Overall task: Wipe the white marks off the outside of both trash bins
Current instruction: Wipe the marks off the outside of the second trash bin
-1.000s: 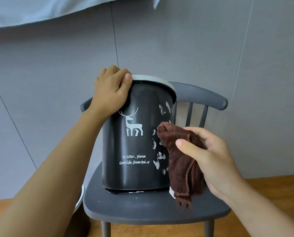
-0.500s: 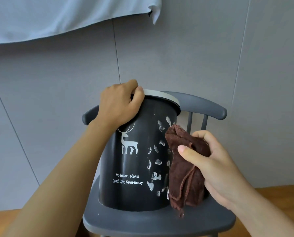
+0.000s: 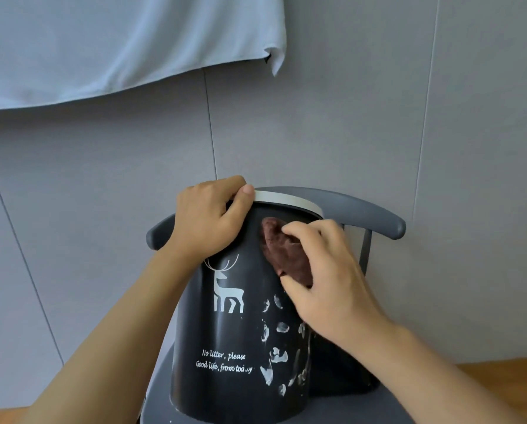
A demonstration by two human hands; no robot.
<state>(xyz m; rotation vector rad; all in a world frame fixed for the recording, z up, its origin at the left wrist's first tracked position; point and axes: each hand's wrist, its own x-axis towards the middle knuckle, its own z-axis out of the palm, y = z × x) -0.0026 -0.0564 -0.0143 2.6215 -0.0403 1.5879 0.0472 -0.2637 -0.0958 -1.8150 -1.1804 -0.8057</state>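
The right hand (image 3: 326,280) has gone from holding the cloth (image 3: 283,255) off beside the bin (image 3: 234,332) to pressing it flat on the bin's upper wall, just under the pale rim (image 3: 286,198). Its fingers lie spread over the brown wad, thumb curled under the lower edge, so the cloth is pinned between palm and wall. The marks that showed near the rim half a second ago are now covered by cloth; I judge the first stroke has only just begun.

The left hand (image 3: 210,221) stays clamped on the rim, fingers hooked over the top, thumb on the outside, tipping the bin toward the camera. Below the right fingers a scatter of white marks (image 3: 274,356) runs down to the base, still unwiped. Left of them sits the printed deer (image 3: 225,289), which is decoration.

The bin stands on a grey chair (image 3: 363,215). Its inside cannot be seen. No second bin is clearly in view.
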